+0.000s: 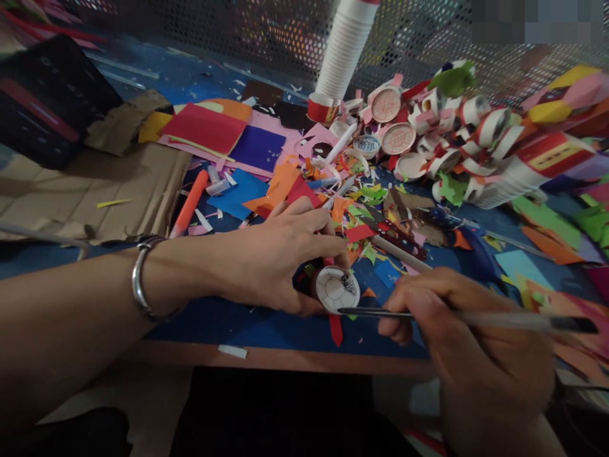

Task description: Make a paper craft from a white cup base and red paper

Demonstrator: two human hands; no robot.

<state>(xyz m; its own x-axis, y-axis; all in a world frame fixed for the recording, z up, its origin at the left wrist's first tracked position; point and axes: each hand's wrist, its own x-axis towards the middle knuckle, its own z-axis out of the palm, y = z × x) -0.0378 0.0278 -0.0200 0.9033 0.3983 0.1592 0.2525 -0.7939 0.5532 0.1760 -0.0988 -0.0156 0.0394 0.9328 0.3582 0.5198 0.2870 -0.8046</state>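
My left hand (280, 254), with a metal bangle on its wrist, is closed around a small paper cup (337, 289) lying on its side near the table's front edge; the cup's round white bottom faces me. My right hand (457, 330) grips a thin brush or pen (476, 317) held level. The tool's tip touches the lower rim of the cup's bottom. A red paper strip (335, 330) hangs below the cup.
Coloured paper sheets (223, 133) and scraps cover the blue table. A tall stack of white cups (343, 47) stands at the back. A heap of cut cups (442, 133) lies to the right. Cardboard (85, 190) and an orange marker (189, 203) lie left.
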